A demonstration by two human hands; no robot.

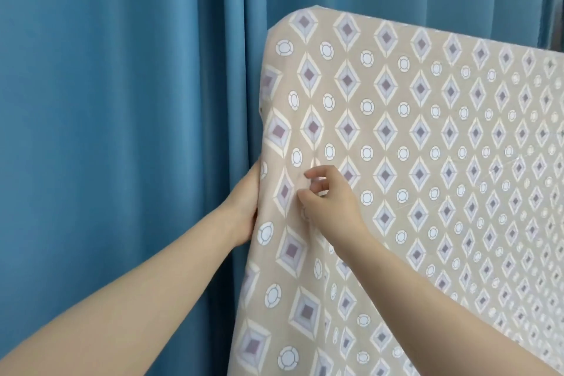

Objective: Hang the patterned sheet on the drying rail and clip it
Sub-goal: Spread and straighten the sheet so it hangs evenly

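Here, nearly all of the room that shows is a blue curtain (pixel 122 101) hanging in long vertical folds, with a pale, blurred strip of window frame (pixel 556 9) at the upper right edge. In front of the curtain hangs the patterned sheet (pixel 427 146), beige with rows of grey-mauve diamonds and small white rings. It is draped over a straight top line that slopes down to the right, and the cloth covers whatever carries it there. The left hand (pixel 245 207) grips the sheet's left edge, palm against the fold and fingers hidden behind the cloth. The right hand (pixel 331 195) lies against the front of the sheet just beside it, fingers curled, thumb and forefinger close together at a small crease; whether they actually pinch the fabric cannot be made out.
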